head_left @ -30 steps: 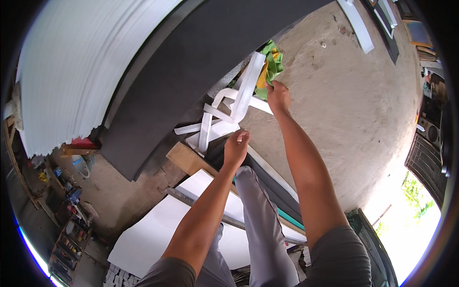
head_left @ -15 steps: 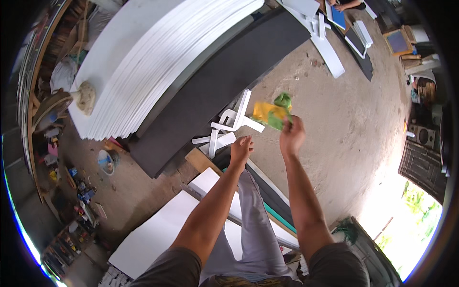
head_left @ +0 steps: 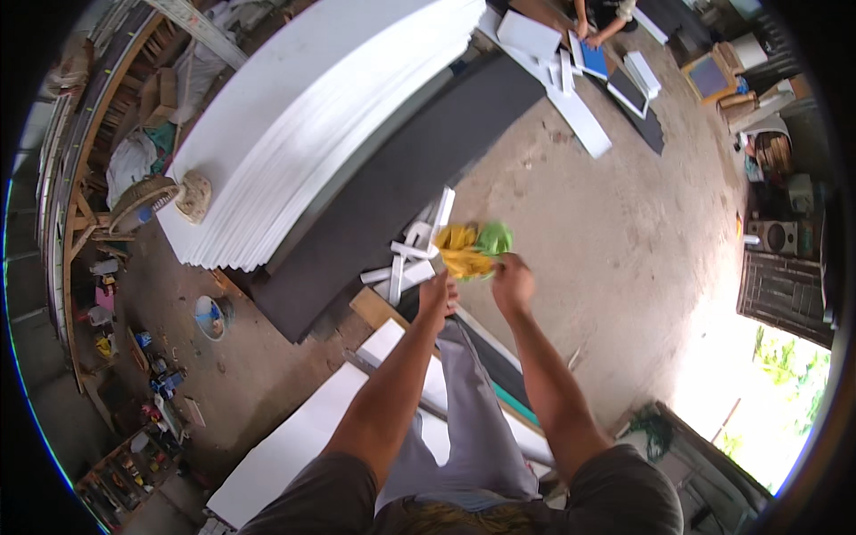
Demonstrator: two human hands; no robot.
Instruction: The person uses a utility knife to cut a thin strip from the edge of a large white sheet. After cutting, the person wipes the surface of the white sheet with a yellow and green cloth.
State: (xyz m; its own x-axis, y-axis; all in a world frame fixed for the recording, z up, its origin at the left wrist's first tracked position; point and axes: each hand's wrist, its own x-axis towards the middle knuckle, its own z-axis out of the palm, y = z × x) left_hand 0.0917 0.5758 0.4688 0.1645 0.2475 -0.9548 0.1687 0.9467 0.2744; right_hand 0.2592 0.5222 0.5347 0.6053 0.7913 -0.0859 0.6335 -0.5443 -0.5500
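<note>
My right hand is closed on one end of a crumpled yellow-and-green cloth, slightly blurred, held out above the floor. Just to its left, my left hand has curled fingers and sits close below the cloth's yellow part. Whether those fingers pinch anything is too small to make out. Beyond the left hand lie several white strips and frame-like pieces, beside a long dark grey board.
A tall stack of white sheets stands at the upper left. White boards lie by my legs. At the far top, another person's hands touch a blue panel. A bucket stands left; white planks lie ahead.
My right hand has come left and slightly down, bringing the cloth nearer to my left hand. The cloth's shape has shifted. The view has turned a little.
</note>
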